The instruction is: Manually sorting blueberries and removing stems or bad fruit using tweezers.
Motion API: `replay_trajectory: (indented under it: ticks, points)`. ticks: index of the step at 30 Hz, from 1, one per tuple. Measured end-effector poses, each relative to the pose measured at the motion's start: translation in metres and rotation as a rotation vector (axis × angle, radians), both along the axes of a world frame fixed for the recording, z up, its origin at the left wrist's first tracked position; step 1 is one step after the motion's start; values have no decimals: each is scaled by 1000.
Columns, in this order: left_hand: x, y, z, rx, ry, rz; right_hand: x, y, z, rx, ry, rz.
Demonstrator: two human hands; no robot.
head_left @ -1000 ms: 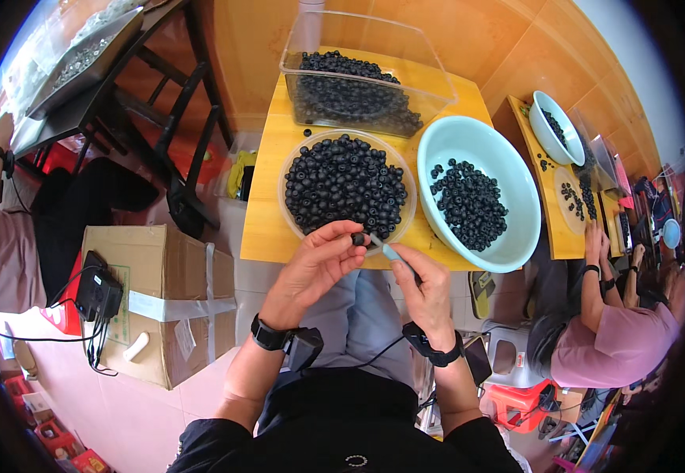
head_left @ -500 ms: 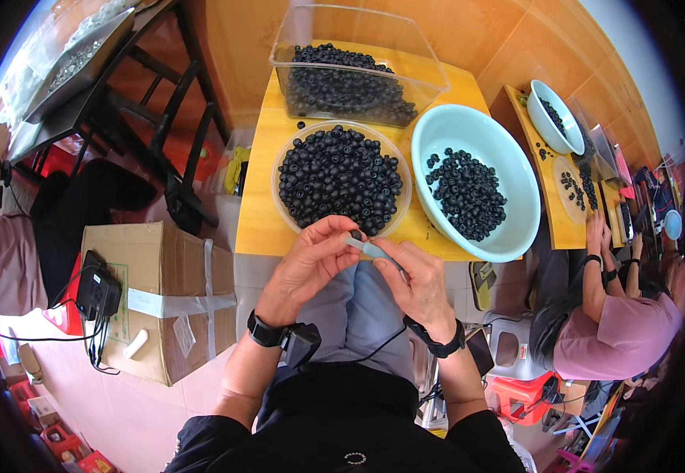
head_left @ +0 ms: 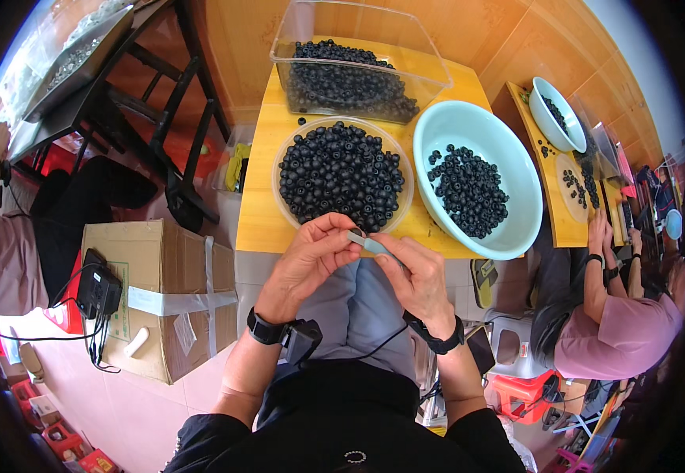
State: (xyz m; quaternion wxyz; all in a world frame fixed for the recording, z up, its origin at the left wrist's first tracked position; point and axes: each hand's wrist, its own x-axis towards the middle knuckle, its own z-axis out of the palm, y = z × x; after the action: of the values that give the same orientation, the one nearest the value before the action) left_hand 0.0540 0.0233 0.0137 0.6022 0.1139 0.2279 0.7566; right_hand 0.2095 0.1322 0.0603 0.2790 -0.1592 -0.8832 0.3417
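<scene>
Just above my lap, at the front edge of the yellow table [head_left: 254, 225], my left hand [head_left: 307, 258] pinches a small black bead [head_left: 357, 231] between thumb and fingertips. In my right hand [head_left: 419, 277] is a small tool with a light blue handle [head_left: 375, 247] and a flat pale tip. That tip lies against the bead at my left fingertips, though the fingers partly cover the contact. Right behind my hands stands a round shallow tray [head_left: 276, 189] heaped with black beads. To its right, a pale blue basin [head_left: 525, 201] holds a smaller pile of similar beads.
A clear plastic bin [head_left: 417, 67] of black beads stands at the table's back. One loose bead [head_left: 301, 121] lies beside it. A taped cardboard box [head_left: 133, 260] stands at left. On the right, a person in a pink top [head_left: 614, 339] works at another yellow table [head_left: 567, 229].
My hands stay in nearly the same place, with the tool still at the bead. Less of the bead shows now between my fingertips. The view has shifted very slightly.
</scene>
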Motion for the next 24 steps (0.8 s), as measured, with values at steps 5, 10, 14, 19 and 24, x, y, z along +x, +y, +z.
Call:
replay_trajectory:
  ticks: [5,10,14,19,24]
  points:
    - [-1,-2,0,1,-2,-3,0,1,0,3,-12,15]
    - [-4,-3,-3,-8,27,0,-2,4,-8,61,14,9]
    - [-6,-5,-6,-72,38,22,-7,4,-17,53,19,-7]
    - [-4,-15,8,60,44,-48,-4,27,-41,80,39,-146]
    - [-7,-12,4,11,15,-38,10,20,-21,-125,46,-127]
